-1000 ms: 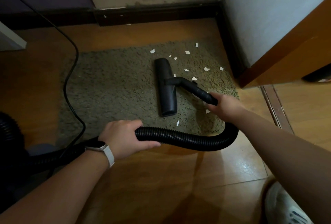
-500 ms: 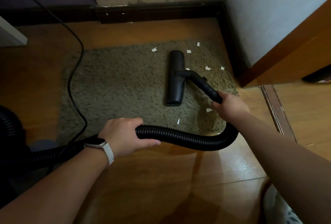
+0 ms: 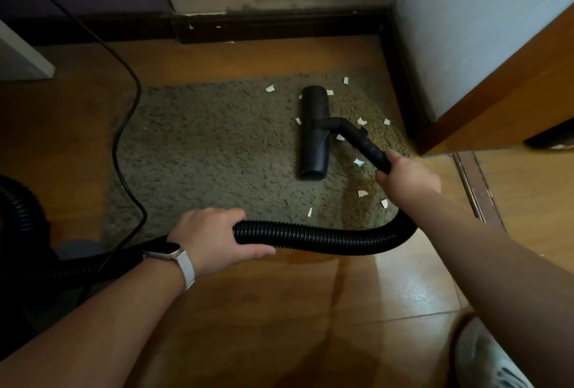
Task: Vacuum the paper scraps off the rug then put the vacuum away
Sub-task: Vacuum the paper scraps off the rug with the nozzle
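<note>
Vacuum hose and tube held in both hands over a scrap-strewn rug

Nearest, a pale shoe is seen at the lower right of the wooden floor. The ribbed black hose is gripped by the left hand, fingers curled over it, a smartwatch worn on that wrist. Further on, the rigid tube is clasped by the right hand, arm extended, over the right edge of the rug. The floor nozzle is laid flat on the rug's right half, white paper scraps scattered around it. A power cord is trailed along the rug's left edge.
</note>
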Available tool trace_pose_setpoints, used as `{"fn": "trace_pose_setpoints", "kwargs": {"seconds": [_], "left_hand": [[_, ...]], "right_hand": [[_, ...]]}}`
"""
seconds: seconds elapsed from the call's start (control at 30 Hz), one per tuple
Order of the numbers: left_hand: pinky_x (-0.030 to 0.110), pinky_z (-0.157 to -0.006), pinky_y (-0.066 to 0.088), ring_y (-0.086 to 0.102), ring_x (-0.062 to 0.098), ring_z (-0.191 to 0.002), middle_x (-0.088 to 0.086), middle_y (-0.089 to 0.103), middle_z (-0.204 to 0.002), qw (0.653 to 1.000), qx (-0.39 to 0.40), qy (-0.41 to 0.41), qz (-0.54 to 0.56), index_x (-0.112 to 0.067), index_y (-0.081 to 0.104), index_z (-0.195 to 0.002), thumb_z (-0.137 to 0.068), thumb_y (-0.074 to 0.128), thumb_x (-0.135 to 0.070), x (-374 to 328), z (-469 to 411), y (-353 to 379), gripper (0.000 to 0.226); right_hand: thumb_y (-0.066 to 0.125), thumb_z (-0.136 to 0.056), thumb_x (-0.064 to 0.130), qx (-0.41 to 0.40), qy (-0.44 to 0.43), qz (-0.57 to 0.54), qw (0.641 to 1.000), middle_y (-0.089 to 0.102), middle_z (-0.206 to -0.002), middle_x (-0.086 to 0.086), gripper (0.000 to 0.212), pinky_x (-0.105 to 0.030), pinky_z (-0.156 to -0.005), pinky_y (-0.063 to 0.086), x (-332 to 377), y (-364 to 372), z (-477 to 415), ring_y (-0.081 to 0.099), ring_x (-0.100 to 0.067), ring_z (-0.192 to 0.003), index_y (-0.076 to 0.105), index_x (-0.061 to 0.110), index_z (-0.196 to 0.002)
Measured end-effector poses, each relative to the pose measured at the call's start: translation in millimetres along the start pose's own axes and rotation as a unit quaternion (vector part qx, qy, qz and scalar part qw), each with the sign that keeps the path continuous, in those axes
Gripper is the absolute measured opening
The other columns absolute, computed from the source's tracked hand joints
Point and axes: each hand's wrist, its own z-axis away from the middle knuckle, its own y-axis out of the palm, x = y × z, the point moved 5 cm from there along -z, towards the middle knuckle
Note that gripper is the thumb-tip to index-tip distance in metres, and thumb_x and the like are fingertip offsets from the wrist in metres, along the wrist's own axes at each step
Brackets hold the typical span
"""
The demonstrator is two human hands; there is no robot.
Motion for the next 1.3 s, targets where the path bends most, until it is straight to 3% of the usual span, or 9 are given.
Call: {"fn": "trace_pose_setpoints", "kwargs": {"seconds": [0.33,0.5,0.6,0.77,1.03,1.17,1.3], "left_hand": [[0.02,-0.058,0.044,0.053,-0.002,-0.063,-0.016,0.057,-0.068,1.0,0.008,0.004,-0.009,-0.033,0.056,-0.083,-0.045,0.008,-0.107,-7,1,-4,0.096],[0.02,-0.055,0.038,0.052,-0.003,-0.063,-0.015,0.057,-0.068,1.0,0.01,0.007,-0.005,-0.033,0.055,-0.081,-0.049,0.016,-0.105,-8,2,-4,0.087],[0.019,-0.053,0.034,0.051,-0.004,-0.061,-0.016,0.056,-0.066,1.0,-0.001,0.012,-0.006,-0.033,0.055,-0.079,-0.047,0.012,-0.106,-8,2,-4,0.09],[0.02,-0.05,0.032,0.051,-0.003,-0.057,-0.015,0.056,-0.062,1.0,-0.013,0.003,0.002,-0.034,0.054,-0.077,-0.047,0.011,-0.108,-3,2,-4,0.091],[0.021,-0.053,0.043,0.053,-0.003,-0.058,-0.016,0.056,-0.061,0.999,-0.022,-0.02,0.027,-0.034,0.056,-0.076,-0.048,0.014,-0.108,5,3,-6,0.09],[0.021,-0.05,0.036,0.052,-0.003,-0.057,-0.015,0.056,-0.061,0.999,-0.024,-0.02,0.027,-0.034,0.055,-0.076,-0.047,0.014,-0.108,7,5,-9,0.089],[0.02,-0.05,0.034,0.051,-0.003,-0.058,-0.015,0.056,-0.062,0.999,-0.023,-0.017,0.027,-0.033,0.055,-0.076,-0.047,0.013,-0.108,8,5,-9,0.091]], "right_hand": [[0.057,-0.095,0.035,-0.003,0.063,-0.067,0.996,0.058,-0.079,0.001,0.013,-0.033,-0.057,0.052,-27,12,13,0.059,-0.021,-0.068,0.051,0.03,-0.106],[0.055,-0.095,0.037,-0.009,0.075,-0.089,0.993,0.058,-0.078,0.002,0.013,-0.028,-0.051,0.047,-29,24,16,0.057,-0.017,-0.064,0.05,0.033,-0.107],[0.055,-0.096,0.036,0.006,0.058,-0.115,0.992,0.06,-0.08,0.002,0.014,-0.031,-0.055,0.052,-25,31,13,0.06,-0.019,-0.068,0.05,0.033,-0.109],[0.055,-0.095,0.039,0.024,0.021,-0.126,0.992,0.06,-0.078,0.004,0.014,-0.03,-0.054,0.049,-9,31,-4,0.06,-0.017,-0.067,0.054,0.034,-0.108],[0.058,-0.094,0.04,0.031,-0.02,-0.096,0.995,0.058,-0.076,0.007,0.021,-0.026,-0.049,0.041,20,29,-25,0.057,-0.012,-0.063,0.054,0.035,-0.114],[0.057,-0.094,0.045,0.042,-0.041,-0.089,0.994,0.06,-0.082,0.006,0.028,-0.029,-0.056,0.047,32,29,-29,0.06,-0.019,-0.072,0.054,0.034,-0.12],[0.056,-0.093,0.043,0.062,-0.061,-0.094,0.992,0.059,-0.08,0.003,0.023,-0.03,-0.057,0.046,40,31,-32,0.061,-0.021,-0.072,0.054,0.034,-0.114]]}}
